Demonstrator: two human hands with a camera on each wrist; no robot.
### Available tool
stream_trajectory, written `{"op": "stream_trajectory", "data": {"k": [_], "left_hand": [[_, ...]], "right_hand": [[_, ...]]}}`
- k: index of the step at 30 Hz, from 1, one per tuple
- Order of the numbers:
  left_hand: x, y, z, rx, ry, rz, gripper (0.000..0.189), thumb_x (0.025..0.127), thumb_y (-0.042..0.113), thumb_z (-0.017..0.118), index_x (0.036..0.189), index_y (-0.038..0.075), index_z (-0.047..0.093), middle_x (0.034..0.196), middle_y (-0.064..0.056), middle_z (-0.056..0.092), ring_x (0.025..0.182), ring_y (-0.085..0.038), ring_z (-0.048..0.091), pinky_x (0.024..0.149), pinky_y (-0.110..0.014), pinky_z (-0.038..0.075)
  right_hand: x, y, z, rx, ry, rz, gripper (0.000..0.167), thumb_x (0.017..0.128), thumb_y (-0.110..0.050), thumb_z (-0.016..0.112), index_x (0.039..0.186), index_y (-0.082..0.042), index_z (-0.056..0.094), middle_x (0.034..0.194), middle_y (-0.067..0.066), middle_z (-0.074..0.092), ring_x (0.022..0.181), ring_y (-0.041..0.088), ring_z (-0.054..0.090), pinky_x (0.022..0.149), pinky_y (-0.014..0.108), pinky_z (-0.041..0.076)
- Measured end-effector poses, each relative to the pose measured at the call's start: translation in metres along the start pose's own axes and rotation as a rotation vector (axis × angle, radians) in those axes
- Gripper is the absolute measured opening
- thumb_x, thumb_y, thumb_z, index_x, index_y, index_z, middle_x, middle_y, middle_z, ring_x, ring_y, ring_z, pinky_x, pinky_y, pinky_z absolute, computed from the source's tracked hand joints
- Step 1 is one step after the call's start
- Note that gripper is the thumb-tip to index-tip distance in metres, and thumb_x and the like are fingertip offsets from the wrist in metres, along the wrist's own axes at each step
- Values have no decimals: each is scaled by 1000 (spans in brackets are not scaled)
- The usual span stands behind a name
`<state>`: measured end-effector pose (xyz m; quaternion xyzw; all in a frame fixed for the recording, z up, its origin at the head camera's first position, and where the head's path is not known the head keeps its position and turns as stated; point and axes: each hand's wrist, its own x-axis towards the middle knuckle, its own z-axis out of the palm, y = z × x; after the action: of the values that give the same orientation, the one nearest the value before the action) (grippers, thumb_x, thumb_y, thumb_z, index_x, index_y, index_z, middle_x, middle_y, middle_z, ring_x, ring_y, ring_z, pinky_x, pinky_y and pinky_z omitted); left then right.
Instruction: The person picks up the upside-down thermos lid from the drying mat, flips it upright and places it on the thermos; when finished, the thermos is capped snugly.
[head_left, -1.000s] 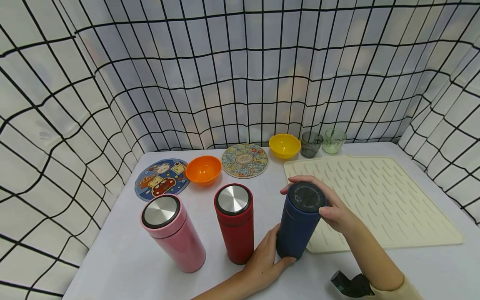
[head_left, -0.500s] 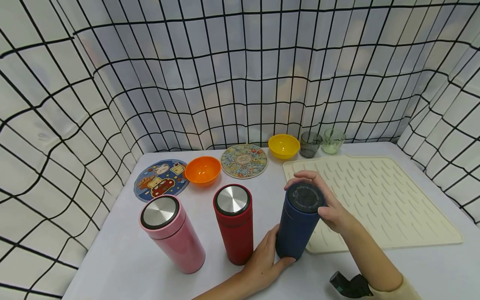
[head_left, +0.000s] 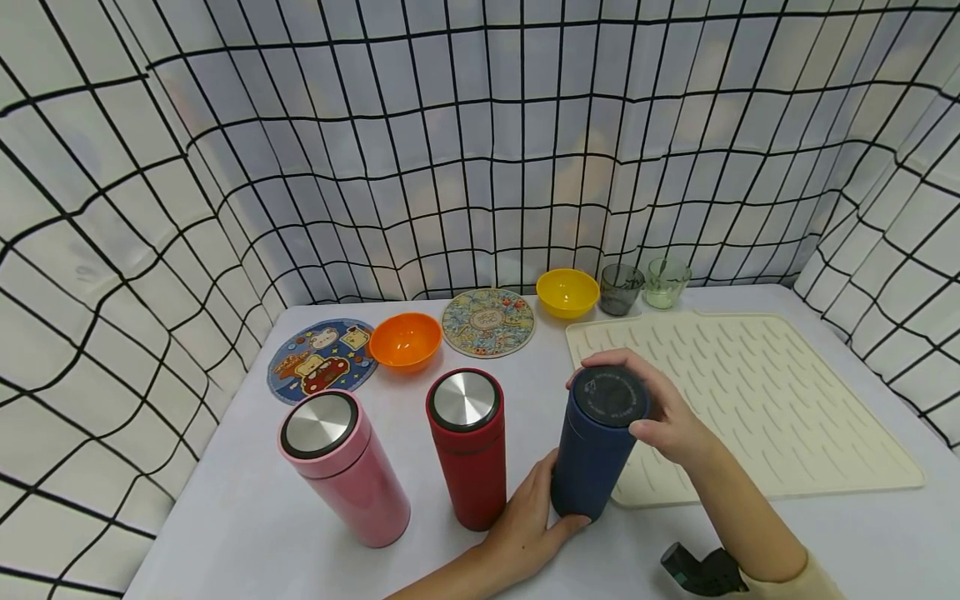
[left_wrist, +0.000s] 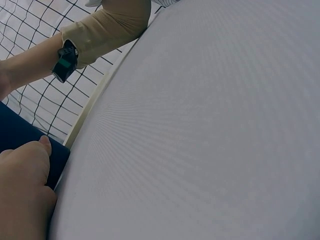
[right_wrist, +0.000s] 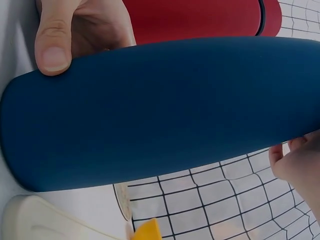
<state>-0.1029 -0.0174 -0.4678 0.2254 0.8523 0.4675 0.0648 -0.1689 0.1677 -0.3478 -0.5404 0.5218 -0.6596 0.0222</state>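
Observation:
A dark blue thermos flask (head_left: 588, 467) stands on the table, leaning slightly in the head view. My left hand (head_left: 521, 533) grips it low near the base, thumb in front; the thumb (right_wrist: 54, 55) shows on its side in the right wrist view. My right hand (head_left: 667, 412) curls round the black-topped lid (head_left: 610, 396), thumb on the near side and fingers behind. The lid's far side is hidden. Close to the left hand's fingers stands a red thermos flask (head_left: 472, 467). Farther left is a pink thermos flask (head_left: 367, 492). Both have steel-topped lids.
An orange bowl (head_left: 406, 342), a yellow bowl (head_left: 567, 293), two glass cups (head_left: 621, 290) and two round patterned mats (head_left: 487, 323) line the back. A cream ribbed mat (head_left: 772, 400) lies right of the blue flask. Black netting (head_left: 525, 158) surrounds the table.
The right hand's fingers lifted off the blue flask's lid and have come back down round it. Print on the lid has turned slightly. The left hand has stayed at the base.

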Motion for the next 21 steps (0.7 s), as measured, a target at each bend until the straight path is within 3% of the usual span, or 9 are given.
{"op": "stream_trajectory", "data": {"k": [6, 13, 16, 21], "left_hand": [[0, -1, 0, -1, 4, 11, 78, 85, 43, 59, 144, 15, 16, 140, -3, 34, 128, -15, 35, 101, -39, 34], [0, -2, 2, 27, 22, 22, 78, 85, 43, 60, 143, 12, 18, 139, -4, 35, 127, -16, 36, 100, -39, 35], [0, -2, 2, 38, 33, 37, 77, 85, 41, 60, 142, 10, 19, 138, -4, 37, 126, -16, 37, 100, -39, 35], [-1, -2, 2, 15, 24, 54, 76, 86, 37, 62, 143, 12, 18, 138, -3, 36, 126, -15, 37, 100, -39, 35]], "right_hand": [[-3, 1, 1, -32, 78, 35, 58, 86, -29, 61, 127, 4, 37, 121, 13, 51, 108, 22, 52, 91, 31, 43], [0, 2, 0, 29, -45, 24, 71, 90, -27, 53, 138, 12, 19, 128, 21, 47, 117, 28, 46, 94, 36, 40], [0, 3, 0, 42, -47, 20, 65, 89, -24, 55, 134, 13, 26, 126, 20, 49, 114, 27, 48, 93, 36, 41], [-2, 3, 1, 45, 15, 26, 59, 84, -23, 65, 126, 8, 37, 122, 17, 51, 108, 24, 52, 91, 33, 44]]}}
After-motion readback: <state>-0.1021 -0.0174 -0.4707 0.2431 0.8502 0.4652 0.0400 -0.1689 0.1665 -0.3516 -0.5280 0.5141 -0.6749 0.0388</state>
